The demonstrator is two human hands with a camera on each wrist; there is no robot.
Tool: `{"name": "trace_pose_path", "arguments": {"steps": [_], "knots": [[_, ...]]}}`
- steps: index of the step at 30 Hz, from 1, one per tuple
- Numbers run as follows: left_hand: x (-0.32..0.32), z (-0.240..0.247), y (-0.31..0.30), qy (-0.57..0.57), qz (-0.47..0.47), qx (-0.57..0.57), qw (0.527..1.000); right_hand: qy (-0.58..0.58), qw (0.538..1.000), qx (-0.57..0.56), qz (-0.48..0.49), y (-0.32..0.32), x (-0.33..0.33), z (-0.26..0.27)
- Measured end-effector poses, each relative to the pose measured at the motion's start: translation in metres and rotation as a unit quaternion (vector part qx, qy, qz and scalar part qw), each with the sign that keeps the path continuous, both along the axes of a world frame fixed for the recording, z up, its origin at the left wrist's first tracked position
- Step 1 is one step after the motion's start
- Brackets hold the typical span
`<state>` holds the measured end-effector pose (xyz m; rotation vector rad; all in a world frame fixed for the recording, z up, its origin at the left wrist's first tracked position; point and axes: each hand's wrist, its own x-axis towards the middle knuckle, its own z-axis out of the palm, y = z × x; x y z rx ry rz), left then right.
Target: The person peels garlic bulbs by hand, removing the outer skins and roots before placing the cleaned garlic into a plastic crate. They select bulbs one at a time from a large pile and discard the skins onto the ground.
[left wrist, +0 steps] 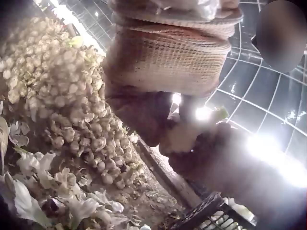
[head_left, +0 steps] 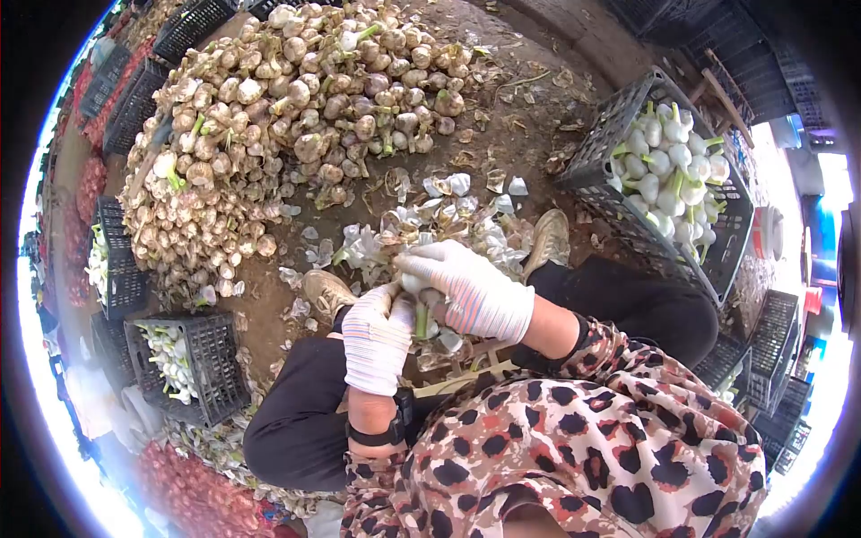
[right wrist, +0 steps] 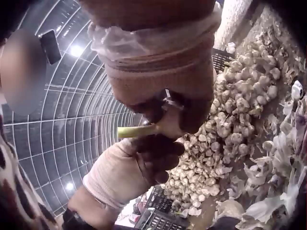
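Between the two gloved hands is one white garlic bulb (head_left: 413, 282) with a short green stem (head_left: 421, 320) pointing toward the lap. My left hand (head_left: 378, 338) grips it from the left, and my right hand (head_left: 473, 291) curls over it from the right, partly covering it. The right wrist view shows the cut green stem (right wrist: 136, 131) sticking out between both hands' dark fingertips. In the left wrist view the pale bulb (left wrist: 180, 139) is dim and partly hidden by fingers. Loose white skins (head_left: 363, 247) lie on the ground just beyond the hands.
A large heap of unpeeled garlic (head_left: 296, 99) covers the ground at the upper left. A black crate (head_left: 592, 148) of cleaned white bulbs stands at the right, another crate (head_left: 220, 368) at the lower left. Both shoes (head_left: 549, 240) flank the skins.
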<state>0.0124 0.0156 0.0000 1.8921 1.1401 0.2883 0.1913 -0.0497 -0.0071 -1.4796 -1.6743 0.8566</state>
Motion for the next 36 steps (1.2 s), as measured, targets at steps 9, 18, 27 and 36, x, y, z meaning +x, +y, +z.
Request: {"name": "trace_pose_path", "arguments": {"steps": [9,18,27,36], "knots": [[-0.005,-0.014,0.0,-0.093,0.166,-0.127,0.973,0.289,0.95,-0.091,-0.075,-0.009,-0.004,-0.015],[0.002,0.002,0.002,-0.043,0.03,-0.129,0.99,0.021,0.999,0.001,0.029,-0.001,0.006,-0.003],[-0.002,-0.017,-0.003,-0.2,0.286,-0.256,0.902,0.258,0.957,-0.113,-0.066,-0.009,0.002,-0.018],[0.0,-0.003,-0.001,-0.05,-0.003,-0.07,0.996,0.017,0.999,-0.007,0.04,0.0,0.01,-0.016]]}}
